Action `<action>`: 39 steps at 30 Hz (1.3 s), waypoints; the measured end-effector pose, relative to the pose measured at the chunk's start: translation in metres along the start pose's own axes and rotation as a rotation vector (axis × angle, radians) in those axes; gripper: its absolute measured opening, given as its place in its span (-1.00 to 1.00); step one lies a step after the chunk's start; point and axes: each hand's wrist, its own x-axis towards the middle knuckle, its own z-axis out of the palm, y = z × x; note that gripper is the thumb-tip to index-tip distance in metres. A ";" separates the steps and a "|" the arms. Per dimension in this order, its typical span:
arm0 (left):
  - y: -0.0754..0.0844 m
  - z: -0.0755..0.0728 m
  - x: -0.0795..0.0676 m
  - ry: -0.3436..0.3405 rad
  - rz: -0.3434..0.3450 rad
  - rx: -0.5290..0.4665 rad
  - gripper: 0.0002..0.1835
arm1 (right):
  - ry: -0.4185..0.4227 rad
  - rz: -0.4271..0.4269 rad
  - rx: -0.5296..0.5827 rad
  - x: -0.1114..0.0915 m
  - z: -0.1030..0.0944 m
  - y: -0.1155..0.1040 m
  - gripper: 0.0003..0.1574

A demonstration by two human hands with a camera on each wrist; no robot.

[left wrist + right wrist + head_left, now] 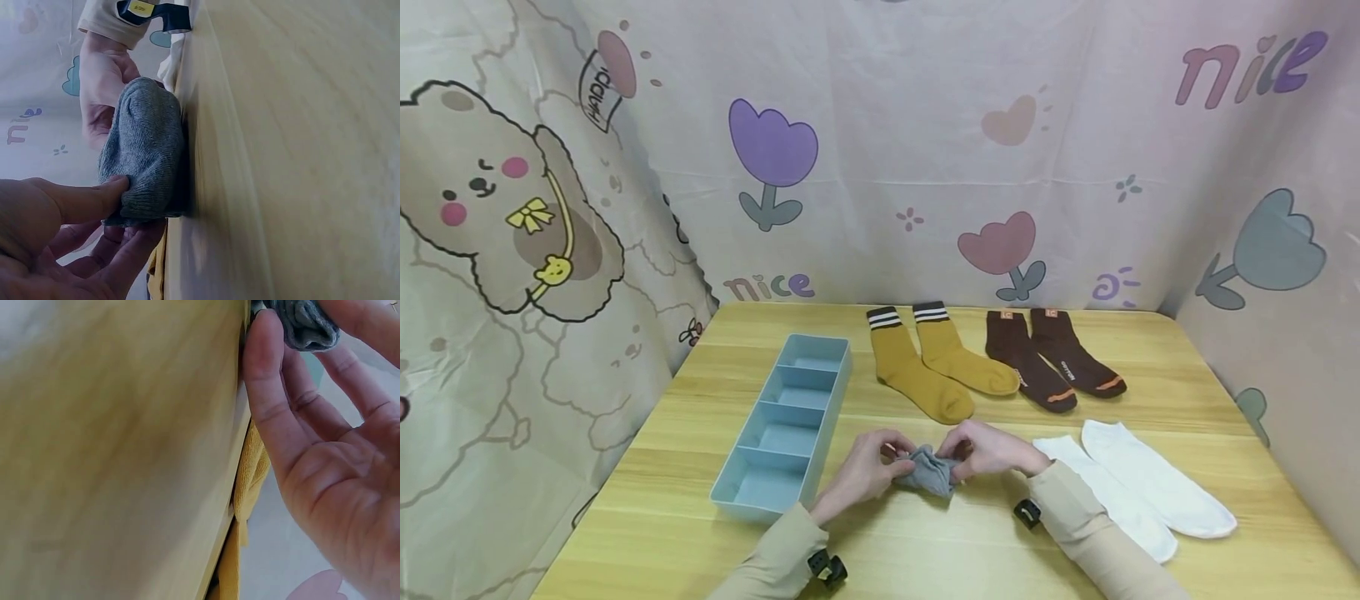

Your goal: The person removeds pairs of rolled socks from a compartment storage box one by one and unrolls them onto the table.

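Note:
A folded grey sock bundle (931, 473) sits low over the wooden table in front of me, between my two hands. My left hand (867, 468) pinches its left end, the thumb on the near face and the fingers behind, as the left wrist view shows on the ribbed grey knit (147, 147). On the opposite end, my right hand (991, 450) grips the bundle between thumb and fingers. In the right wrist view a rolled, layered end of the grey sock (307, 326) shows between those fingers.
To the left stands a blue-grey organizer box (829, 421) with several compartments in a row. Mustard socks (917, 379) with striped cuffs lie behind my hands, brown socks (1033, 367) beside them. White socks (1157, 483) lie at the right, partly under my right forearm.

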 end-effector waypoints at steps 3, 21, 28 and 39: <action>0.000 -0.001 0.000 -0.010 -0.005 -0.030 -0.91 | 0.014 -0.016 -0.009 -0.001 0.000 0.001 -0.70; -0.001 0.004 -0.002 -0.271 -0.001 -0.082 -0.93 | -0.003 0.081 0.077 -0.005 0.000 0.000 -0.93; 0.000 0.008 -0.005 -0.346 0.007 0.020 -0.77 | 0.000 0.134 0.105 -0.007 0.001 -0.001 -0.95; 0.002 0.008 -0.007 -0.353 0.014 0.044 -0.69 | 0.052 -0.005 -0.005 -0.008 0.000 -0.001 -0.65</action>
